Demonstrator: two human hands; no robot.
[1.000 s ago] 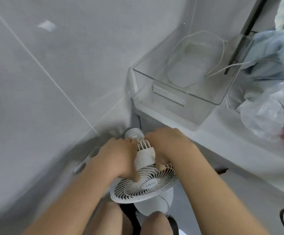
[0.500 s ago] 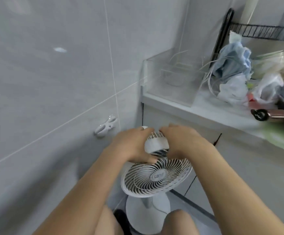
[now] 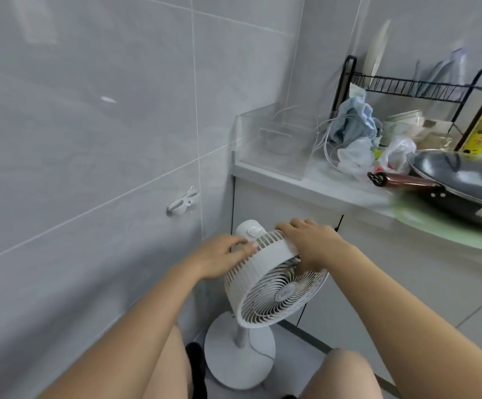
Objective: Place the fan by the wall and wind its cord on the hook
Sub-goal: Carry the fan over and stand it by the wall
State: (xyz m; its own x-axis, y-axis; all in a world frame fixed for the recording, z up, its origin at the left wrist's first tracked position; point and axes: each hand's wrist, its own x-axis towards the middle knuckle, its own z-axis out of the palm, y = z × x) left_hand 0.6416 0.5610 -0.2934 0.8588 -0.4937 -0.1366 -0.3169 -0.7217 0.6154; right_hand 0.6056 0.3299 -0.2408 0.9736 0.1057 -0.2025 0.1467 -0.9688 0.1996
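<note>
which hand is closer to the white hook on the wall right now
Left. The left hand grips the fan head's rear edge, below and just right of the hook. The right hand grips the head's far side, farther right, toward the cabinet.

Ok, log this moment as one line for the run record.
fan: upright on floor by wall | left hand: on fan head | right hand: on fan head | hook: bare, no cord wound
</note>
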